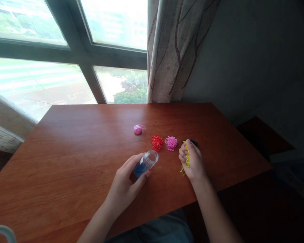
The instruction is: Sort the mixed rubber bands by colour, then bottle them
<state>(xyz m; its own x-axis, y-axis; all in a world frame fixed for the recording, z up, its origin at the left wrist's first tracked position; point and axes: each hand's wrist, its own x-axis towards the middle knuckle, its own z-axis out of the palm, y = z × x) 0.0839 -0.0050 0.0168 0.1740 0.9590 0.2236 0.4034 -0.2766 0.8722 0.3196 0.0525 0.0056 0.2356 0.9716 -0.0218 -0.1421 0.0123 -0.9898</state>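
My left hand [128, 180] is wrapped round a small clear jar [146, 162], tilted with its uncovered mouth up and to the right. Blue stuff shows inside the jar; I cannot make out its pieces. In my right hand [192, 158], closed like a fist, is a bunch of yellow rubber bands [187, 158], some poking out between and below the fingers. A pile of red rubber bands [156, 142] lies just beyond the jar, and a pile of pink rubber bands [171, 143] sits to its right. Behind my right hand, a black pile [194, 143] is partly hidden.
A pink lid with a loop [138, 129] rests farther back on the brown wooden table [91, 152]. Beyond the table stand a window [78, 50] and a patterned curtain [177, 50]. A pale curved bar [3, 230] shows at the lower left.
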